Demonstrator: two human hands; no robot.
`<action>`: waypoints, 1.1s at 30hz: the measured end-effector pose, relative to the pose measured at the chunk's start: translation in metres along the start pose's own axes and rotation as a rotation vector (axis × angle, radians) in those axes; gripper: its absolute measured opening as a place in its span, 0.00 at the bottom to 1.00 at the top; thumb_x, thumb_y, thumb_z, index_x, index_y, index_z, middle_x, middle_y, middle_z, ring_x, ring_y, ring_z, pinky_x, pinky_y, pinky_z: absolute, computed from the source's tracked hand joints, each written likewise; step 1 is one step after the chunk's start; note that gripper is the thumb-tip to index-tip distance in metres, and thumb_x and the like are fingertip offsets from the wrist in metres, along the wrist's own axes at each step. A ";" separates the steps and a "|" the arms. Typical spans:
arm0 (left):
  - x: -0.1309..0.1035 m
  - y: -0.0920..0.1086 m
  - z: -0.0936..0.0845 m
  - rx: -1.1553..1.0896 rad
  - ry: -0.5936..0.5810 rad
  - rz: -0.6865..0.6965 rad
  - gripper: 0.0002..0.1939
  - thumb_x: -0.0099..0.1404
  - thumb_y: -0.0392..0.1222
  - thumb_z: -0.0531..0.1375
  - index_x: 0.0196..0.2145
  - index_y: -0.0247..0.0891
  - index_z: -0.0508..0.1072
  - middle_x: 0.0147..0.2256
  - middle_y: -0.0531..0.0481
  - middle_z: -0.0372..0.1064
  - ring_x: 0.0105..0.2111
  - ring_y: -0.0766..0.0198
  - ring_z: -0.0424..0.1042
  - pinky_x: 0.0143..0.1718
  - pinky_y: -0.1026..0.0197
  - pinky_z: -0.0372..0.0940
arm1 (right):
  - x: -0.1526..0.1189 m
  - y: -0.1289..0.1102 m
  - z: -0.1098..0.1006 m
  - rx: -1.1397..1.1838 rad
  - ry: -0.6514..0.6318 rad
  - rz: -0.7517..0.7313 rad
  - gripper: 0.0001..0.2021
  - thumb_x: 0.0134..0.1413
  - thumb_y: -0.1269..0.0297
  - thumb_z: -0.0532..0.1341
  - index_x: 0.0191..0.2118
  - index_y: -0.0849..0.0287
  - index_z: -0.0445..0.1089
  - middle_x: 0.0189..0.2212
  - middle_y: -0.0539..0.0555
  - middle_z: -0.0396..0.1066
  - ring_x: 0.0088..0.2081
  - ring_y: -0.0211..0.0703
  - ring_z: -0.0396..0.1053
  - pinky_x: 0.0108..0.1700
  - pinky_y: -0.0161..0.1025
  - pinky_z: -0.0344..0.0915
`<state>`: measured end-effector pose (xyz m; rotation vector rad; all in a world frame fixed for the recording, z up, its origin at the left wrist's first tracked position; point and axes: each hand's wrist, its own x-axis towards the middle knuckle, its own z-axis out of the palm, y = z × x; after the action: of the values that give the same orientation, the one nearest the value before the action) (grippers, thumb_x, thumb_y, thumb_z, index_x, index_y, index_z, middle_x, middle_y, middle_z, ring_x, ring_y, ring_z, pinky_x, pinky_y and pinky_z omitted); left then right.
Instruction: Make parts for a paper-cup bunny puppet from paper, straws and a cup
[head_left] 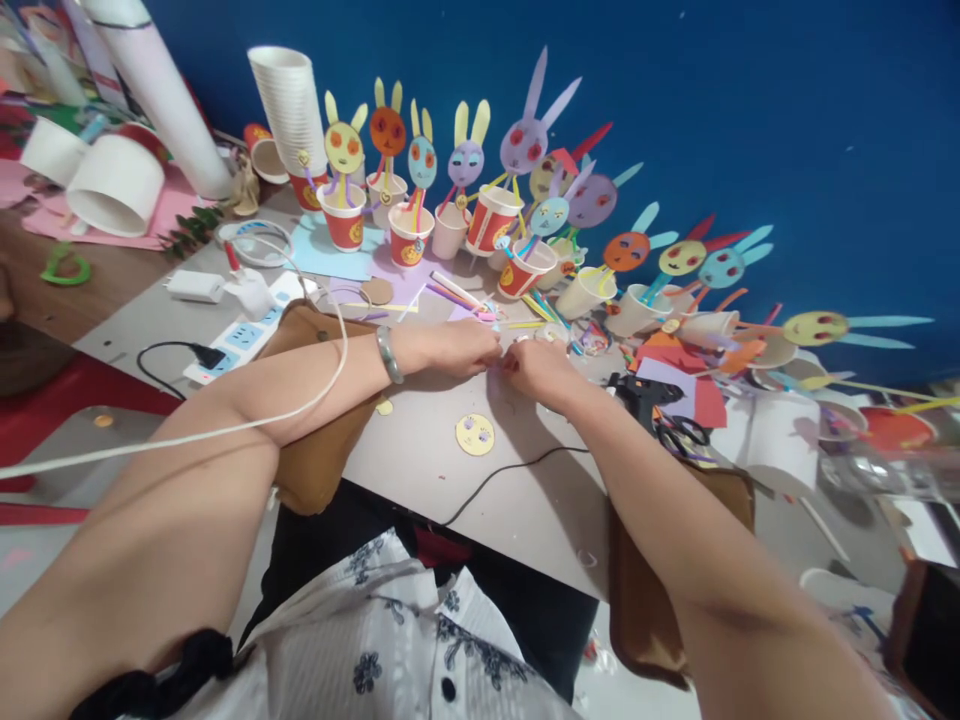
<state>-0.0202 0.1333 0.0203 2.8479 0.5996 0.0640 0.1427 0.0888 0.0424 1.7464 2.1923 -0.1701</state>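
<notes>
My left hand [463,347] and my right hand [541,372] meet over the middle of the table, fingers curled and pinched close together. Whatever they pinch is hidden by the fingers. Just below them lies a round yellow paper face [475,435] with two purplish eyes. A small yellow paper scrap [384,407] rests to its left. Beyond my hands are coloured paper strips [457,295] and a roll of clear tape [551,332]. A black glue gun [643,395] sits right of my right wrist, beside black-handled scissors [682,435].
Paper-cup rabbits [495,220] line the blue wall. A tall cup stack [289,110] stands behind. At left are a power strip [251,335] and a white cable [300,405] crossing my left arm. A black cord [517,465] runs over the table. Brown cushions [315,470] lie under my forearms.
</notes>
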 end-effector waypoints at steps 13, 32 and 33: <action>-0.008 0.000 -0.012 -0.187 0.092 -0.149 0.14 0.62 0.37 0.58 0.44 0.33 0.78 0.38 0.43 0.76 0.33 0.61 0.68 0.35 0.60 0.57 | -0.029 0.029 0.017 0.571 0.354 0.092 0.02 0.47 0.67 0.61 0.27 0.57 0.71 0.24 0.52 0.75 0.27 0.43 0.69 0.33 0.40 0.62; -0.001 0.016 -0.021 -0.783 0.030 -0.186 0.06 0.58 0.39 0.60 0.29 0.33 0.75 0.26 0.53 0.70 0.27 0.70 0.65 0.31 0.64 0.58 | -0.048 0.023 0.046 1.350 0.235 -0.016 0.09 0.45 0.58 0.70 0.30 0.57 0.75 0.25 0.51 0.77 0.26 0.40 0.71 0.32 0.39 0.67; -0.003 0.017 -0.023 -0.738 -0.011 -0.207 0.08 0.59 0.42 0.62 0.30 0.33 0.75 0.26 0.53 0.70 0.27 0.69 0.66 0.31 0.64 0.57 | -0.050 0.025 0.045 1.309 0.235 -0.031 0.09 0.46 0.58 0.70 0.29 0.57 0.76 0.24 0.51 0.77 0.26 0.40 0.71 0.32 0.39 0.66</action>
<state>-0.0182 0.1219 0.0462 2.0662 0.6876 0.1902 0.1847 0.0350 0.0190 2.3318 2.4028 -1.8124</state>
